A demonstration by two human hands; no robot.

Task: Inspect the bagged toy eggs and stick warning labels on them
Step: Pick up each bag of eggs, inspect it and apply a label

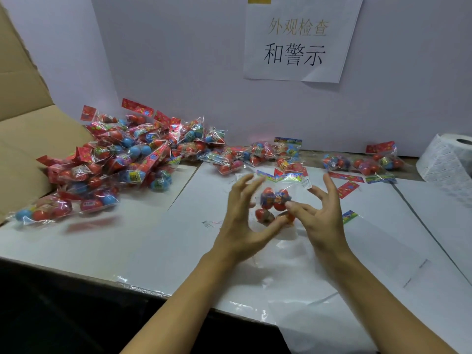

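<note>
A clear bag of red toy eggs (274,200) with a colourful header card sits between my two hands above the white table (153,238). A small white warning label (306,183) shows at the bag's upper right corner. My right hand (321,215) pinches the lower eggs between thumb and index finger, with its other fingers spread upward. My left hand (242,215) is spread wide, its thumb touching the bottom of the bag and its fingers blurred near the header.
A large pile of bagged eggs (122,154) lies at the left beside an open cardboard box (30,129). More bags (375,162) lie along the back wall. A white roll of labels (444,159) stands at the far right. A paper sign (296,44) hangs on the wall.
</note>
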